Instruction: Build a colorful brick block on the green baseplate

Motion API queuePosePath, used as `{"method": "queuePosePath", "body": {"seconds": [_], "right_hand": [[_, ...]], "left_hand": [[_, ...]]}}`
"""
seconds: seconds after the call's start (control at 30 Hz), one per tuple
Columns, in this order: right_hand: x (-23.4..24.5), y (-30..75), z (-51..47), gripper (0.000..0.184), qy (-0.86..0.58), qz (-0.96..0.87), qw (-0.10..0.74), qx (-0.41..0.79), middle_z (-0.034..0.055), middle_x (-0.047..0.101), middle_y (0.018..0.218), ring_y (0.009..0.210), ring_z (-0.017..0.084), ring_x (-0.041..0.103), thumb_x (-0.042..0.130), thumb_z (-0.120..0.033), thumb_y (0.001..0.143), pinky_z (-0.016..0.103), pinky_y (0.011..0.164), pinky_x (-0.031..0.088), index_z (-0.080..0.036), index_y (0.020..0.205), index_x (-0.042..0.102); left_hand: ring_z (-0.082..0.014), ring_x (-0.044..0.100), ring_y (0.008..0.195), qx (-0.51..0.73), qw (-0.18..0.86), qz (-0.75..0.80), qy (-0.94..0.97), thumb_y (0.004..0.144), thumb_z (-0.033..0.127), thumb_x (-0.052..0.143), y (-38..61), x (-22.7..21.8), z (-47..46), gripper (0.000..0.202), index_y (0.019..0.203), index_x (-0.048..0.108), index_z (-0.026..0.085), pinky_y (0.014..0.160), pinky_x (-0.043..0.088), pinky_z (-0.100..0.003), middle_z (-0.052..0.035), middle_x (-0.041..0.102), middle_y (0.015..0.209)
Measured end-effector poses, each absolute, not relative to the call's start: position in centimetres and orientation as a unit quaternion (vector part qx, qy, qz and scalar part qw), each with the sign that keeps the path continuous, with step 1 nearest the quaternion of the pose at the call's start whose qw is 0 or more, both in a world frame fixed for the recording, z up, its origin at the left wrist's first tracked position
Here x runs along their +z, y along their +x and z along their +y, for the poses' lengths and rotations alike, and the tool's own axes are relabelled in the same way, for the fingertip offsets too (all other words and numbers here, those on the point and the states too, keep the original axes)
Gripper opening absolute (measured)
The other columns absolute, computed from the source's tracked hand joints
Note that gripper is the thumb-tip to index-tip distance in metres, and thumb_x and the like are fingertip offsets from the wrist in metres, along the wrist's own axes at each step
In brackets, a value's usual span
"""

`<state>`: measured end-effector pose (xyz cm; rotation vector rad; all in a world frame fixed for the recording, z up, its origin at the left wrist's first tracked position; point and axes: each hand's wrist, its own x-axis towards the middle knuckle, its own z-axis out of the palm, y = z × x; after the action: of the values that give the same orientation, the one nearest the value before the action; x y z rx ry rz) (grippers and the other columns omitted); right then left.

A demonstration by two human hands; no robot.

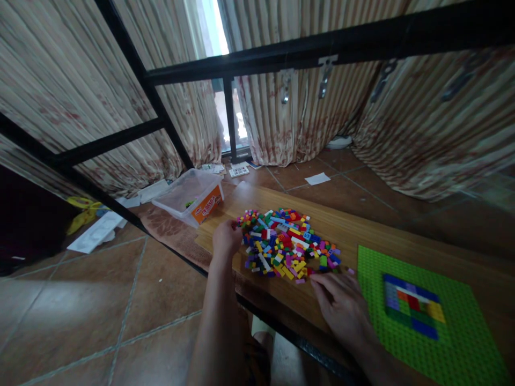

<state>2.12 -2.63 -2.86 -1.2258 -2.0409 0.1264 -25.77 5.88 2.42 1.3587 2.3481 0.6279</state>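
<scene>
A heap of small colourful building bricks (285, 244) lies on a wooden table (346, 228). My left hand (226, 237) rests at the heap's left edge, fingers curled against the bricks; what they grip, if anything, is hidden. My right hand (341, 303) lies flat at the heap's near right edge, fingers stretched toward the bricks and holding nothing. To the right a green baseplate (454, 343) carries a flat block of blue, red, yellow and green bricks (412, 305).
A clear plastic box with an orange label (191, 195) stands at the table's far left corner. Black metal frame bars (161, 115) cross the view. Curtains hang behind, and papers lie on the tiled floor (100, 321).
</scene>
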Motion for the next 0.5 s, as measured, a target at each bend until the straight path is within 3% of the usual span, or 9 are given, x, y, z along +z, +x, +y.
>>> {"method": "queuePosePath", "body": {"seconds": [0.33,0.5], "right_hand": [[-3.0,2.1,-2.5,0.015,-0.473,-0.796,0.371,0.067,0.0017,0.071,0.083,0.079,0.018,0.064,0.052,-0.022,0.093,0.037,0.084,0.040,-0.023,0.090,0.067],[-2.5,1.8,-2.4,0.017,-0.494,-0.782,0.372,0.075,0.0015,0.071,0.081,0.077,0.018,0.064,0.052,-0.022,0.093,0.037,0.084,0.040,-0.024,0.087,0.068]], "left_hand": [[-0.0280,0.065,0.096,0.231,0.148,0.845,0.458,0.077,0.017,0.054,-24.2,2.8,6.8,0.023,0.092,0.072,0.017,0.079,0.045,-0.035,-0.0150,0.071,0.099],[-0.0258,0.064,0.091,0.263,0.149,0.823,0.481,0.081,0.023,0.052,-24.5,3.9,6.5,0.024,0.096,0.068,0.013,0.077,0.046,-0.035,-0.0145,0.070,0.095]]}}
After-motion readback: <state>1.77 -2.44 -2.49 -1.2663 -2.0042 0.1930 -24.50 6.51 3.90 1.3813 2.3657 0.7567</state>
